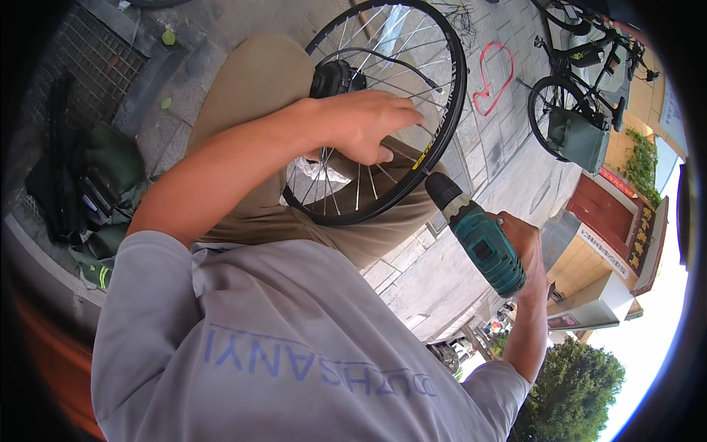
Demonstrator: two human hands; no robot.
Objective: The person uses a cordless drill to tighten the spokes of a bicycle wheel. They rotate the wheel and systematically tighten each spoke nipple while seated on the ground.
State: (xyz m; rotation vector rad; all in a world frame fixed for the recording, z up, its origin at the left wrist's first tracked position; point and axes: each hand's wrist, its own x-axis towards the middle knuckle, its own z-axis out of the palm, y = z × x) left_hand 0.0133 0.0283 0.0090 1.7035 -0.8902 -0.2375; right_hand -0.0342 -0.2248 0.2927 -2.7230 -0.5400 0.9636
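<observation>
A bicycle wheel [454,96] with a black rim, thin metal spokes and a thick black hub [335,79] rests across my legs. Over its spokes lies my left hand [364,125], thumb and forefinger apart, with no visible hold on a spoke; the other fingers are partly hidden. My right hand [519,239] is wrapped round the handle of a teal and black cordless drill [482,247]. The drill's tip meets the outer edge of the rim, beside a yellow rim marking. A black cable [398,62] runs from the hub toward the rim.
A dark bag [110,162] lies at the left by a metal floor grate [88,62]. Tangled wire [460,18] and a red heart-shaped loop [493,77] are on the paving beyond the wheel. A parked bicycle [556,110] stands at the upper right.
</observation>
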